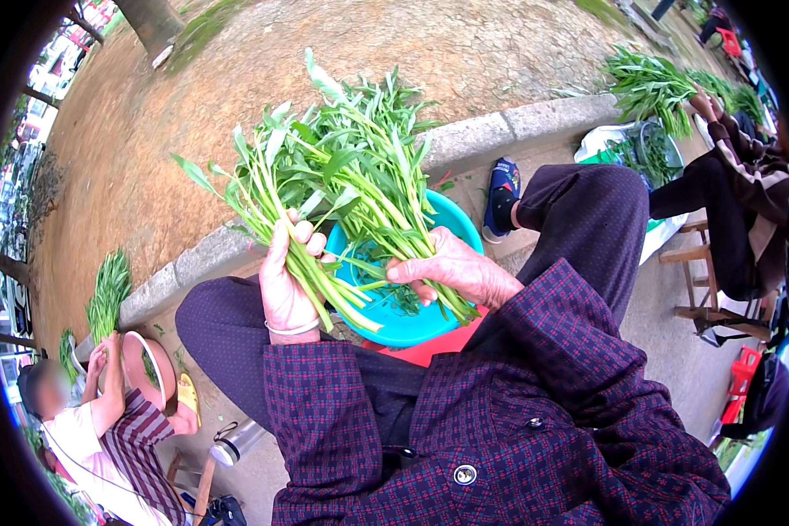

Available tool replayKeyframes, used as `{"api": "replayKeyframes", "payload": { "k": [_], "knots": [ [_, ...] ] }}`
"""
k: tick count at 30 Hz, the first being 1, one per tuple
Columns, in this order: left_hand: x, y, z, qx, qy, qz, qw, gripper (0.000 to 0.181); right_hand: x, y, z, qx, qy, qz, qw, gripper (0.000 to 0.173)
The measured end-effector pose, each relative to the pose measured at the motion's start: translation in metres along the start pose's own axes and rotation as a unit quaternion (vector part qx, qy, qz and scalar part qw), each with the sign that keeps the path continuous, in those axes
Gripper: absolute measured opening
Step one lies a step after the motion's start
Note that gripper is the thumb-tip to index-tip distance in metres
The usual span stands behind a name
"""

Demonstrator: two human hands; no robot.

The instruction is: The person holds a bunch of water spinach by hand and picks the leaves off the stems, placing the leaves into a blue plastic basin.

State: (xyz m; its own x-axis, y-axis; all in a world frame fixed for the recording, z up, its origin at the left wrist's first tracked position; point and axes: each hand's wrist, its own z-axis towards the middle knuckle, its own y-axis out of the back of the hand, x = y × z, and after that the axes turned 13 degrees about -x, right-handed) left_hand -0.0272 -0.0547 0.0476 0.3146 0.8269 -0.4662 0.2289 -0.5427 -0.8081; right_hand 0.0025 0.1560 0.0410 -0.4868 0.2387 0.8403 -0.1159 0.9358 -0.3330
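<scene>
My left hand [290, 283] is closed around a bunch of water spinach [263, 181], its pale stem ends pointing down towards me. In my right hand [457, 266] is a second, larger bunch of water spinach [368, 164], gripped near the stem ends, with its leaves pointing away from me. The two bunches overlap where their leaves meet. My right thumb and fingers also touch a loose stem lying between the hands. Beneath them stands a turquoise plastic basin [398, 332], with scattered green leaves in its bottom.
A stone curb [473, 135] runs past the basin, with bare earth beyond. On the left, a person [115, 427] holds greens beside a pink basin [164, 368]; a steel flask [240, 442] lies near. At right, another person [749, 197] holds greens by a wooden stool [693, 253].
</scene>
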Motion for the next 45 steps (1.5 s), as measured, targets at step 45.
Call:
{"api": "replayKeyframes", "payload": {
  "k": [45],
  "knots": [
    [0.048, 0.006, 0.003, -0.14, 0.006, 0.202, 0.969, 0.018, -0.019, 0.021, 0.02, -0.135, -0.065, 0.137, 0.979, 0.035]
  ]
}}
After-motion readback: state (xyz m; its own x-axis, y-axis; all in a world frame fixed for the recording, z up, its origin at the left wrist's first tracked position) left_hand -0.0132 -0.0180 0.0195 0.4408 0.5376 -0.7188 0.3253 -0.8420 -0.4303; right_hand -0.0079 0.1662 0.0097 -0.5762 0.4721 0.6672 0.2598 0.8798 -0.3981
